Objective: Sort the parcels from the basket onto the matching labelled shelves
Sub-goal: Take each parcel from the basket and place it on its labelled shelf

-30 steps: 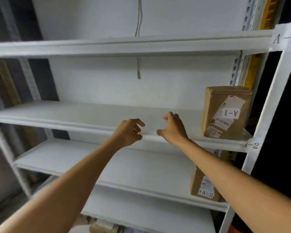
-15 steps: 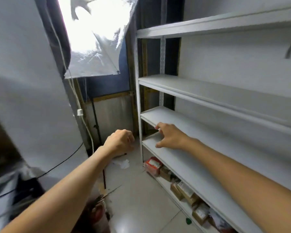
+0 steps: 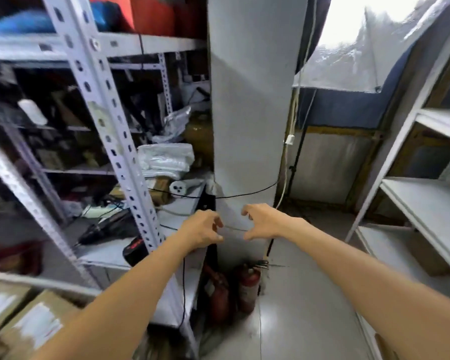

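both bare arms reach forward at mid-height, forearms converging. the left hand (image 3: 202,231) and right hand (image 3: 264,222) hang close together but apart, palms turned toward each other, fingers loosely curled, thumbs below, neither one gripping anything.

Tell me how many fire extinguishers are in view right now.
2. Both stand on the floor at the foot of the white pillar: one fire extinguisher against the cluttered shelf's corner, the other extinguisher just right of it. More could be hidden behind the shelf.
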`<state>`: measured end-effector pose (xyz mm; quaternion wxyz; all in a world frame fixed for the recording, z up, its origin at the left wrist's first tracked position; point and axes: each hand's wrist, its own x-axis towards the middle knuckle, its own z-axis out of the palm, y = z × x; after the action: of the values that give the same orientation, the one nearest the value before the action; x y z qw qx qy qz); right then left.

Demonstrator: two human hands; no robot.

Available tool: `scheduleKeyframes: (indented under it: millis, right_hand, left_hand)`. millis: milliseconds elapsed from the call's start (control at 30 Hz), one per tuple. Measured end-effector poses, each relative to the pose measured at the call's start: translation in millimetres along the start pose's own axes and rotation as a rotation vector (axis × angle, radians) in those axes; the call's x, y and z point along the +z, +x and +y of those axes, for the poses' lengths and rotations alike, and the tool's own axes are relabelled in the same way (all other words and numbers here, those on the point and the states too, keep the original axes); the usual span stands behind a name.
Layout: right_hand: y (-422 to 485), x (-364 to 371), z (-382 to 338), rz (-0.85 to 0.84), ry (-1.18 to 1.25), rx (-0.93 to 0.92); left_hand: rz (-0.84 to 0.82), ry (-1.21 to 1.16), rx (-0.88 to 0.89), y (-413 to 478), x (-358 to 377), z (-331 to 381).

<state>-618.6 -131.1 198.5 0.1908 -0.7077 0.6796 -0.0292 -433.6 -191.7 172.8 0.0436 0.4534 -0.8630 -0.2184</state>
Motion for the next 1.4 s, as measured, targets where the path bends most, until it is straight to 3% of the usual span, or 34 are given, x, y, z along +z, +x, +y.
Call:
scheduleKeyframes:
  millis: [400, 800, 1133, 1400]
  right_hand:
    - [39, 91, -165, -0.438, -0.245, -0.541]
    - [16, 194, -337, -0.538, -0.378, -0.926]
    - [94, 204, -386, -0.460, -0.520, -0.866]
    - [146, 230, -388, -0.539, -0.486, -0.754]
  left_hand:
    - [0.092, -0.048, -0.574, -178, 32, -114]
    - [0.151, -0.190, -1.131, -392, 55, -187]
    - [0.221, -0.292, -1.094, -366, 30, -283]
    - [0.127, -0.343, -1.042, -327, 31, -348]
